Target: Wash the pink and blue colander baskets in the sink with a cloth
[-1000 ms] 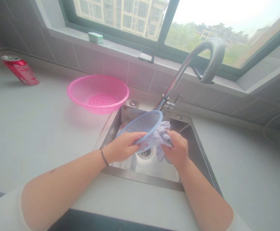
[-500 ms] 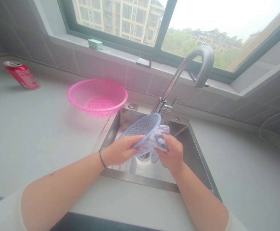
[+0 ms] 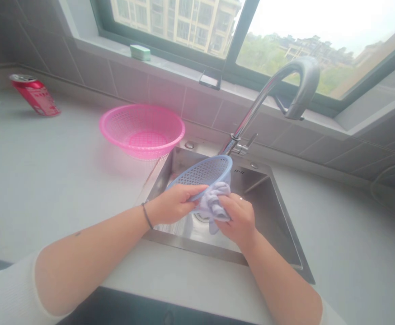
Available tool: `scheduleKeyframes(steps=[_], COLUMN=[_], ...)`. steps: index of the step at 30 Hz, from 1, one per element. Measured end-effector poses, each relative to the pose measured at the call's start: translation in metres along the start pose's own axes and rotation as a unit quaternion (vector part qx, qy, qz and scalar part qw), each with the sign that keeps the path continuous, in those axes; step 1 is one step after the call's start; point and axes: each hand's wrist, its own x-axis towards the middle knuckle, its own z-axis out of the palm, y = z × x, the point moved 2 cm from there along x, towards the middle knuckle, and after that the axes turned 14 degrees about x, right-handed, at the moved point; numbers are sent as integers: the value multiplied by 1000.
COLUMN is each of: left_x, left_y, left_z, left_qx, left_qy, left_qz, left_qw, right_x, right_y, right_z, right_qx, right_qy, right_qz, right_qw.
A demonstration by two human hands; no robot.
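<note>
Over the sink (image 3: 180,242), my left hand (image 3: 175,204) grips the near rim of a light blue plastic colander (image 3: 206,173), thumb on top. The colander is tilted, its open side facing up and to the left. My right hand (image 3: 237,220) is closed around a crumpled pale lavender cloth (image 3: 215,199), pressed against the colander's outer side just below the rim. Part of the cloth dangles beneath my fingers. The colander's lower side is partly hidden by my left hand and the cloth.
A pink plastic basket (image 3: 143,151) stands left of the sink by the wall. Behind the sink rises a chrome faucet (image 3: 261,97). A red can (image 3: 36,95) is at far left. On the windowsill lie a green-and-white sponge (image 3: 140,53) and a small dark-framed item (image 3: 210,81).
My right hand and the cloth have moved slightly left and down along the colander's outside. The left hand keeps its hold on the rim. The whole view has shifted a little.
</note>
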Motion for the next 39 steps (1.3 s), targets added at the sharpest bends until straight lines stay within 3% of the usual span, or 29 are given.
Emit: scheduleKeyframes(steps=[2,7,10,12,14,16,19,21,23,27,29,31,33,36,39], left_x=[0,-2,-2,-1,1,2,1,0,-2,-1,-1,-1,-3,-8,-10], left_y=[0,4,2,0,-2,-2,1,2,3,2,1,-1,-4,-5,-6], left_z=[0,4,3,2,0,-2,-1,-1,-1,-5,-5,-4,-2,-2,-2], left_qx=[-1,-22,-21,-24,-17,0,0,-6,-5,6,3,-20,-72,-174,-236], left_qy=[-5,-47,-22,-17,-17,-9,-28,-45,-37,-12,-11,-11,-5,32,74], left_qz=[-4,-5,-3,3,5,1,1,5,8,7,0,-20,-44,-27,8], left_qw=[1000,999,1000,1000,1000,1000,1000,999,999,1000,1000,1000,996,984,969], right_x=[1,2,2,0,-1,0,1,1,1,0,-1,-1,-1,-4,-6], right_y=[5,23,1,-16,-19,-8,18,23,14,-11,-8,7,27,52,66], right_z=[-3,-18,-4,10,14,7,-13,-18,-14,3,1,-7,-17,-28,-31], right_qx=[6,-13,21,54,57,35,-11,-20,-9,8,4,2,9,41,93], right_qy=[3,128,58,-49,-83,-41,75,114,93,-15,-7,45,111,240,353], right_qz=[5,181,92,-21,-51,-18,119,178,142,-35,-39,48,185,366,449], right_qw=[1000,975,994,997,994,998,990,977,986,999,999,998,976,898,816])
